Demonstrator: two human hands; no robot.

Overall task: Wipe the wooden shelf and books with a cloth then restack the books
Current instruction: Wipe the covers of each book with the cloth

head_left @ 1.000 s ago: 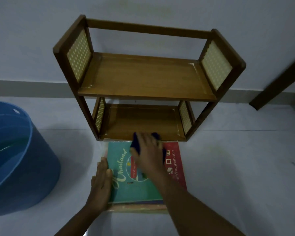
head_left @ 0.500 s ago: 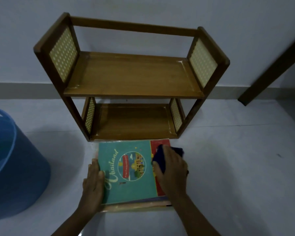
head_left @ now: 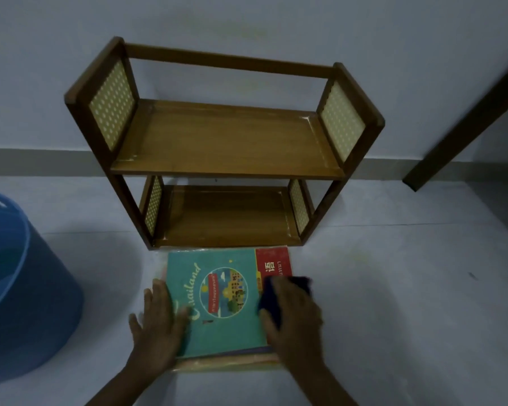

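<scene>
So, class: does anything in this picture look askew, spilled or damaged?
Only slightly. In the book stack on the floor, the teal book sits offset to the left, leaving the red book beneath showing on the right. No spill or damage shows on the shelf.

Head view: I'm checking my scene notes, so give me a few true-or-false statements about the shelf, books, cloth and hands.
1. Both tiers of the brown wooden shelf hold books. False: both are bare.
2. The right hand presses a dark blue cloth on the stacked books. True.
3. The top book is the teal "Thailand" book. True.
4. The left hand grips the blue plastic tub. False: it lies flat on the teal book's left edge.
</scene>
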